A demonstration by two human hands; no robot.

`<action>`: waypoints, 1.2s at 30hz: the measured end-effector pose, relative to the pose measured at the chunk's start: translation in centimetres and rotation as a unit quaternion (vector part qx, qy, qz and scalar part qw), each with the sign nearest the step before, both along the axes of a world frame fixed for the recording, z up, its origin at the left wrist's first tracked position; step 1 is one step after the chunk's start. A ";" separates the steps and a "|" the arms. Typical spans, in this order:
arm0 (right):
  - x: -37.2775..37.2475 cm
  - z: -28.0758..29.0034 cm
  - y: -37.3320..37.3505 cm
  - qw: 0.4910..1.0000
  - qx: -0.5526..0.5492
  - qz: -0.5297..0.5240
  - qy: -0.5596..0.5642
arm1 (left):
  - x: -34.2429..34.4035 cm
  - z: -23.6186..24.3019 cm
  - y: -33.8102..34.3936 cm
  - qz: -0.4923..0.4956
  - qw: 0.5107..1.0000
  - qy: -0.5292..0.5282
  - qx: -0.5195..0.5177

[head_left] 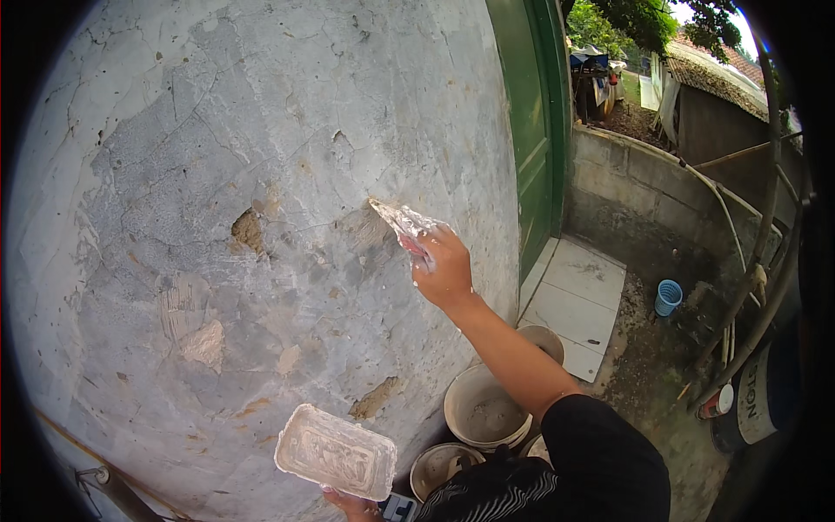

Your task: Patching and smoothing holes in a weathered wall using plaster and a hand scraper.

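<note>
My right hand (444,268) is closed around a putty knife (402,221) smeared with whitish filler. The knife's tip touches the cracked grey plaster wall (304,104), just below a small chip. Lower down, my left hand (353,506) grips the lower edge of a rectangular plastic tub (350,424), and its fingers are partly hidden beneath. Pale filler coats the inside of this tub. To the left of the knife, a hole (248,230) shows bare brown material. Another broken patch (374,398) lies just above the tub, and a rough filler patch (203,345) marks the wall farther left.
Several buckets (449,409) stand at the wall's foot, under my right arm. A green door (527,113) opens onto white tiles (570,300) at the right. Beyond are a blue plastic basket (668,297), a low block wall (626,178) and leaning poles (770,252).
</note>
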State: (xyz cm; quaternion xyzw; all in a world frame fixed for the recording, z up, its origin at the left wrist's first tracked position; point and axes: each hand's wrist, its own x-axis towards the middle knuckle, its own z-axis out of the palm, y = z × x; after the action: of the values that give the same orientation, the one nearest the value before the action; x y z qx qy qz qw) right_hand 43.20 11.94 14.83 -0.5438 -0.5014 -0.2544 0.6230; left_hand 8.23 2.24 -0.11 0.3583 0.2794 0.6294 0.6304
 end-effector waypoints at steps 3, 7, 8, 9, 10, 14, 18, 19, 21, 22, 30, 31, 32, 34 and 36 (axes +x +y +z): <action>-1.0 -1.5 1.7 0.999 -0.037 -0.015 -0.016 | 0.1 -0.8 0.9 -0.013 1.000 0.007 -0.015; -3.5 -1.5 2.3 0.997 -0.066 -0.027 -0.001 | 0.4 -1.0 1.9 -0.012 0.999 -0.017 -0.032; -4.0 -1.7 2.2 0.995 -0.092 -0.028 0.007 | 0.5 -1.1 2.0 -0.012 0.999 -0.022 -0.038; -4.4 -2.4 2.4 0.995 -0.094 -0.038 0.000 | 0.6 -1.1 2.0 -0.014 0.999 -0.027 -0.043; -4.6 -3.0 2.1 0.995 -0.096 -0.041 0.001 | 0.8 -1.2 1.9 -0.015 0.998 -0.033 -0.049; -5.4 -5.6 0.1 0.980 -0.195 -0.004 -0.038 | 2.5 0.5 2.1 -0.002 0.999 -0.019 -0.027; -2.9 -5.8 -2.4 0.977 -0.187 0.048 -0.091 | 3.0 1.1 1.8 -0.019 0.992 0.124 -0.020; -1.9 -4.4 -3.2 0.980 -0.187 0.056 -0.042 | 2.9 0.8 1.8 -0.034 0.994 0.101 -0.008; -0.7 -1.6 -2.9 0.980 -0.183 0.072 0.004 | 2.5 0.6 1.6 -0.040 0.996 0.076 0.008; -0.1 -0.3 -2.4 0.988 -0.150 0.033 0.011 | 2.5 0.5 1.3 -0.040 0.999 0.037 0.001; -6.1 -3.2 0.8 0.989 -0.146 -0.018 -0.015 | 1.5 -0.4 0.6 0.023 0.999 -0.010 -0.022; -6.6 -4.5 0.2 0.989 -0.147 -0.017 -0.013 | 1.4 -0.6 1.0 0.014 1.000 -0.013 -0.022; -6.8 -6.2 -0.3 0.985 -0.164 0.016 -0.045 | 1.2 -0.6 1.1 0.000 1.000 -0.014 -0.023; -6.0 -6.9 -1.5 0.980 -0.177 0.046 -0.076 | 1.9 0.0 1.2 -0.011 1.000 -0.007 -0.009; -4.7 -6.2 -2.9 0.958 -0.252 0.139 -0.018 | 2.3 0.3 1.1 -0.020 1.000 -0.002 0.007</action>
State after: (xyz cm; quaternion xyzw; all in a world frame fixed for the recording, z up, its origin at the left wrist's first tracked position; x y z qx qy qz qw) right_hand 38.49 9.03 8.58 -0.6034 -0.6309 -0.0402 0.4861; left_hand 10.57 3.36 0.21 0.3671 0.2669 0.6194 0.6405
